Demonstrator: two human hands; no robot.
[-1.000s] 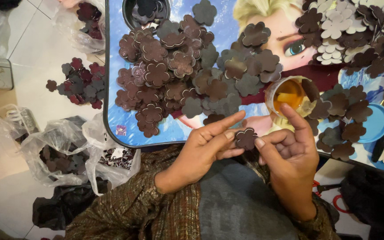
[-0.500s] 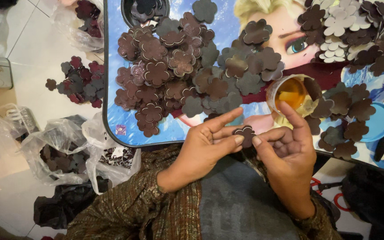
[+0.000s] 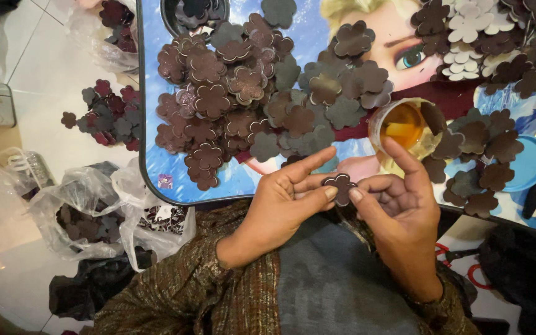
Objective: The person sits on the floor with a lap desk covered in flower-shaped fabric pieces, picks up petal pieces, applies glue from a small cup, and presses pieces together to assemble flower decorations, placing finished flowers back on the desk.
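Here, both hands' grip pinching 1 flower cutout (image 3: 339,185), jar (image 3: 404,127) holding amber glue, bag (image 3: 85,214) of cutouts.

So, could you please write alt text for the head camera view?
Both hands, left hand and right hand, pinch one dark flower-shaped cutout above a lap. Ahead, a cartoon-printed tray holds heaps of similar cutouts and a small cup of amber liquid.

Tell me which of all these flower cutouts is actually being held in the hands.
The dark flower cutout pinched between the left hand and right hand, off the tray; the others lie loose.
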